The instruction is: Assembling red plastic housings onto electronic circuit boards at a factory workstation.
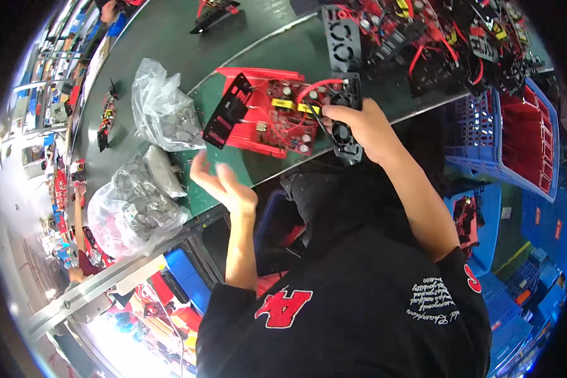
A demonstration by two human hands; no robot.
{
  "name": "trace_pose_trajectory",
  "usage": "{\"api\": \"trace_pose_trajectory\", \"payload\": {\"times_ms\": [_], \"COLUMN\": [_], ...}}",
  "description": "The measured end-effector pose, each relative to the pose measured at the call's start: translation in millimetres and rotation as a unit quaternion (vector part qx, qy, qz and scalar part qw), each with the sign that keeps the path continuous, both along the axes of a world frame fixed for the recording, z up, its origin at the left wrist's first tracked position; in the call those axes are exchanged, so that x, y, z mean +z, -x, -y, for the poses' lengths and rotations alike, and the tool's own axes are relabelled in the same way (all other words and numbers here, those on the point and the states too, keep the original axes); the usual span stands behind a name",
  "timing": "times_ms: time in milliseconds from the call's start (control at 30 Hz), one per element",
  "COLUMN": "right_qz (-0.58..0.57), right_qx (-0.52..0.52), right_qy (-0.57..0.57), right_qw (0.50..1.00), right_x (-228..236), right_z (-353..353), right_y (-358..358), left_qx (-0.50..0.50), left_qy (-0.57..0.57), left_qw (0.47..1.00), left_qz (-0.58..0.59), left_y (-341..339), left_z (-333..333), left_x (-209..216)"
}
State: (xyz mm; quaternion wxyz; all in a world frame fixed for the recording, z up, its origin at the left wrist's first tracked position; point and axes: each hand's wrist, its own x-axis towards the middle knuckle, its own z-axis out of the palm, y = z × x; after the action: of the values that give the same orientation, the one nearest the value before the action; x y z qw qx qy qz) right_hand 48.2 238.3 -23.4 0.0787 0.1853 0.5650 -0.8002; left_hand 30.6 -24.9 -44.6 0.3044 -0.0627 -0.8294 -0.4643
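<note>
My right hand [370, 129] grips a black fan panel [343, 101] at its near part, the thumb lying across its left edge. A thick red wire runs from that panel to a red circuit board [290, 129] with yellow parts, which lies in or on a red metal housing [249, 132]. At the housing's left end a black slotted panel [228, 112] stands tilted. My left hand [227, 187] is just below this panel, fingers apart, slightly blurred and holding nothing.
Clear plastic bags of small dark pieces [176, 126] [142, 198] lie at the left. Boards with red wires [435, 38] pile up at the far right, beside another fan panel [341, 38]. Blue crates [472, 129] stand at the right. Other people's hands [109, 11] show at the far left.
</note>
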Motion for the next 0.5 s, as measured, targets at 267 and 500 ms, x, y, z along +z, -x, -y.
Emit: {"api": "trace_pose_trajectory", "payload": {"times_ms": [267, 500], "right_qz": [-0.034, -0.053], "right_qx": [-0.043, -0.076], "right_qy": [-0.016, 0.021], "right_qw": [0.998, 0.996], "right_x": [-13, -1], "right_z": [43, 49], "right_y": [35, 32], "left_qx": [-0.004, -0.070], "left_qy": [-0.114, -0.318], "left_qw": [0.973, 0.807], "left_qz": [0.200, 0.492], "left_y": [57, -3], "left_z": [23, -9], "left_x": [-6, 32]}}
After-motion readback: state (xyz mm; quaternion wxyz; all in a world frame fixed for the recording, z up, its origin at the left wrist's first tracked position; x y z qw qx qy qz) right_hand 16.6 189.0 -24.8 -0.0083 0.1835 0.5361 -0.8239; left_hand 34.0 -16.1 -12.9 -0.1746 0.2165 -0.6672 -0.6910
